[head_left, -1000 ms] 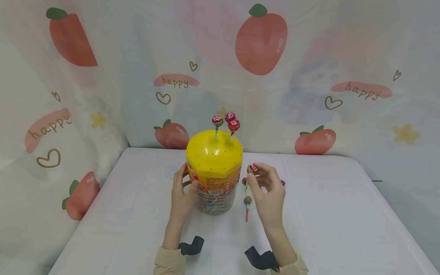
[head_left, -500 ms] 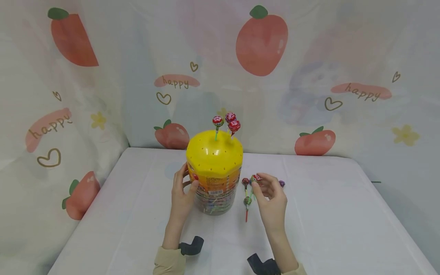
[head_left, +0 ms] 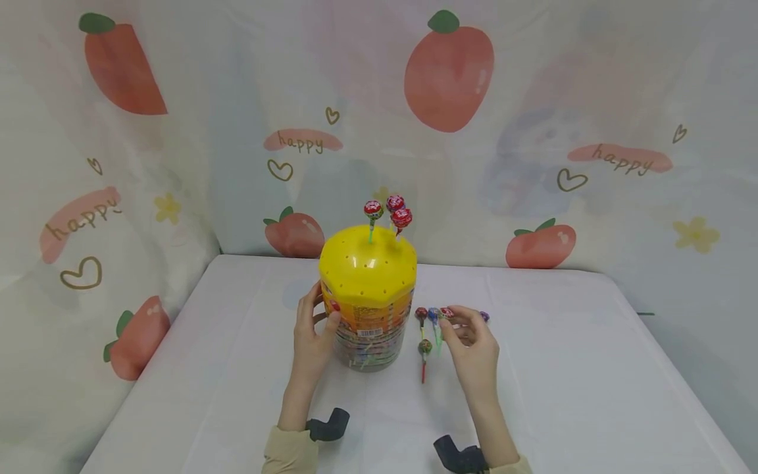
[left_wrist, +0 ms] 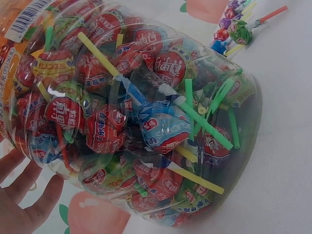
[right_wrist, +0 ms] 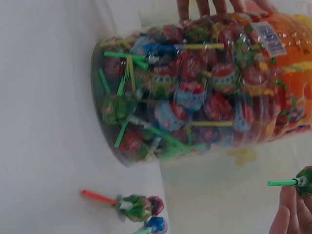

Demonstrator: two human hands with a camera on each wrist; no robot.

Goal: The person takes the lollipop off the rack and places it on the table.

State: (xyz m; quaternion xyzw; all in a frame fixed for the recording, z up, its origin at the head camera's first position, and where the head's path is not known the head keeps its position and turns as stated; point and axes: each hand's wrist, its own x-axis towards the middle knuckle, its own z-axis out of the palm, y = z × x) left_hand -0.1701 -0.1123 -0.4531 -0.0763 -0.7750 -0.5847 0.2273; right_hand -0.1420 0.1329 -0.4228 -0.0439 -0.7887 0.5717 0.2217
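Observation:
A clear lollipop jar with an orange label and a yellow perforated lid stands upright on the table. Three lollipops poke up from the lid, among them a red one. My left hand holds the jar's left side, thumb in front and fingers farther round. Right of the jar, my right hand pinches a red-and-green lollipop by its wrapped head; its green stick points out past the fingers. Through the jar wall, many wrapped lollipops show in the left wrist view.
Between jar and right hand lie a green lollipop with a red stick, a dark red one and a blue one. A purple lollipop lies beyond the right hand. A printed curtain hangs behind the white table.
My right hand has moved down and slightly right with its lollipop, away from the jar's lid, uncovering the blue lollipop. The left hand and jar have stayed in place.

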